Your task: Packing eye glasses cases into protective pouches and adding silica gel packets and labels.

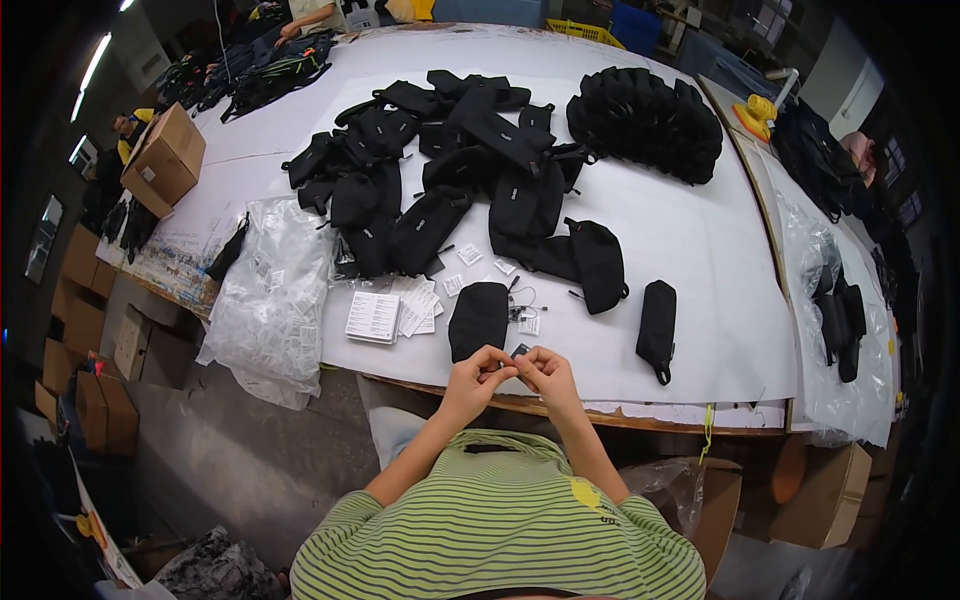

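Note:
At the table's near edge my left hand point(477, 382) and my right hand point(549, 379) meet, fingertips pinched together. A small dark piece point(520, 351) shows at the fingertips of my right hand; its kind is too small to tell. What my left fingers pinch is hidden. Just beyond my left hand lies a black zip pouch point(479, 318), flat on the white table. Right of the pouch are thin dark cords point(521, 300) and a small white label point(529, 325). To its left sit a stack of printed white cards point(373, 316) and some fanned cards point(417, 303).
A heap of black pouches point(515, 140) covers the table's middle, with a packed row of black pouches point(645, 122) behind at right. One pouch point(657, 325) lies apart. Clear plastic bags point(268, 285) overhang the left edge. A cardboard box point(165, 160) stands far left. Other people work behind.

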